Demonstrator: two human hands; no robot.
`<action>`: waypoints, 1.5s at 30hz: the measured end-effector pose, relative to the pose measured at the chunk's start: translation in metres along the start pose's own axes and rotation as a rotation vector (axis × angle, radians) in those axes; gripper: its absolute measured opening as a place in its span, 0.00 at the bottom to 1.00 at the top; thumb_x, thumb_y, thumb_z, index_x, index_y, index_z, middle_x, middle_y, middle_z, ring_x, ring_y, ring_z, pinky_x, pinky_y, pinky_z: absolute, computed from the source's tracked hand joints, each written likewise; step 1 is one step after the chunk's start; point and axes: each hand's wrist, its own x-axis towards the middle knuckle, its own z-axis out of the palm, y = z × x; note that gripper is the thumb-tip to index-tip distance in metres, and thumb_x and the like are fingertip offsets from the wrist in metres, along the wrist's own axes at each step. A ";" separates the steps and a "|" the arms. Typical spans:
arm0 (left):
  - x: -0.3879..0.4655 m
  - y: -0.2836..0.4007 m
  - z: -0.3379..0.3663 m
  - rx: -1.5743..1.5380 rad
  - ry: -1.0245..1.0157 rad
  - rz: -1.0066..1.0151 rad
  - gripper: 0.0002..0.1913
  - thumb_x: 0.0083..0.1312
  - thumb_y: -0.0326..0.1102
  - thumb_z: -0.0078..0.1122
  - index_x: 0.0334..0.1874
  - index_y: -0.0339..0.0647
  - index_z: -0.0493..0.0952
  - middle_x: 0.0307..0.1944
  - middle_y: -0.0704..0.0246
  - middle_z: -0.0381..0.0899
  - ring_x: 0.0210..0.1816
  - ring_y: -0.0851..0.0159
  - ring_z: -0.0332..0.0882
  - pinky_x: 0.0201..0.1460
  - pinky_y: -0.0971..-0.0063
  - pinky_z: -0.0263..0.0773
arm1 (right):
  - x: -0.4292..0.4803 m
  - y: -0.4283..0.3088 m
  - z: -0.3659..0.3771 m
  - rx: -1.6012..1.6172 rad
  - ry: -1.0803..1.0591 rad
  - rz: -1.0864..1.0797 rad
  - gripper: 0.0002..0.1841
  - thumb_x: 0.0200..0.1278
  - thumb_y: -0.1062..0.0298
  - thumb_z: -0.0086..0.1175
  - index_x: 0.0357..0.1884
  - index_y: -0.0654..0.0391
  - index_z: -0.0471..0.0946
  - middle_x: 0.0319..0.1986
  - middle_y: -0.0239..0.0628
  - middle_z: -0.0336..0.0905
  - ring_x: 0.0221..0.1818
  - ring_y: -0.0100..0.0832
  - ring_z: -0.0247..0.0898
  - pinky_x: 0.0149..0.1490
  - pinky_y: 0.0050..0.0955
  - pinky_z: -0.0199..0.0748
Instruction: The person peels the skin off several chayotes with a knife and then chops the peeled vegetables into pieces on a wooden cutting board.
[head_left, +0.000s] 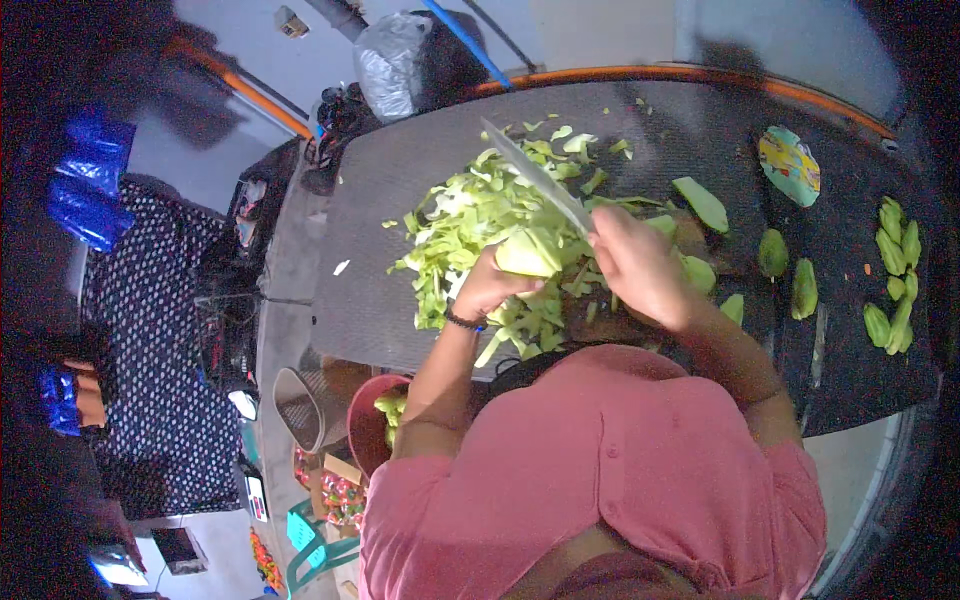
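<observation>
My left hand (491, 283), with a dark beaded bracelet at its wrist, holds a pale green peeled vegetable (529, 253), perhaps a chayote or green papaya. In my right hand (637, 262) is a long knife (536, 174), its blade raised and slanting up to the left, apart from the vegetable. Beneath and behind my left hand a large heap of pale green slices (480, 202) spreads on the dark ribbed table mat (375, 180). Peeled pale pieces (701, 204) lie right of my right hand. The knife's handle is hidden in my fingers.
Green unpeeled vegetables (804, 289) and a group of small ones (892, 240) lie to the right, near a colourful plastic piece (790, 165). A red bucket (360, 420) with green vegetables and a mesh basket (298, 405) stand below the table's left edge. A filled plastic bag (391, 64) is beyond the table.
</observation>
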 end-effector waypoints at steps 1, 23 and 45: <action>0.000 -0.002 0.000 0.000 -0.002 0.000 0.22 0.42 0.19 0.64 0.43 0.35 0.74 0.38 0.69 0.79 0.39 0.71 0.76 0.45 0.75 0.72 | -0.001 -0.001 0.001 -0.001 0.001 0.001 0.07 0.55 0.72 0.47 0.33 0.59 0.62 0.26 0.47 0.69 0.28 0.51 0.68 0.30 0.45 0.64; -0.008 -0.005 0.019 -0.022 0.085 0.026 0.16 0.43 0.22 0.63 0.38 0.35 0.75 0.32 0.71 0.78 0.33 0.74 0.75 0.38 0.80 0.71 | -0.012 0.000 0.042 -0.164 -0.360 0.105 0.07 0.53 0.72 0.44 0.34 0.59 0.63 0.35 0.49 0.70 0.32 0.52 0.71 0.34 0.48 0.68; -0.016 -0.005 0.012 -0.329 0.031 0.046 0.23 0.42 0.17 0.61 0.45 0.35 0.72 0.40 0.69 0.77 0.42 0.70 0.74 0.48 0.77 0.68 | 0.004 0.018 0.032 0.326 -0.171 -0.014 0.08 0.60 0.69 0.47 0.33 0.64 0.65 0.18 0.44 0.68 0.16 0.34 0.69 0.23 0.33 0.63</action>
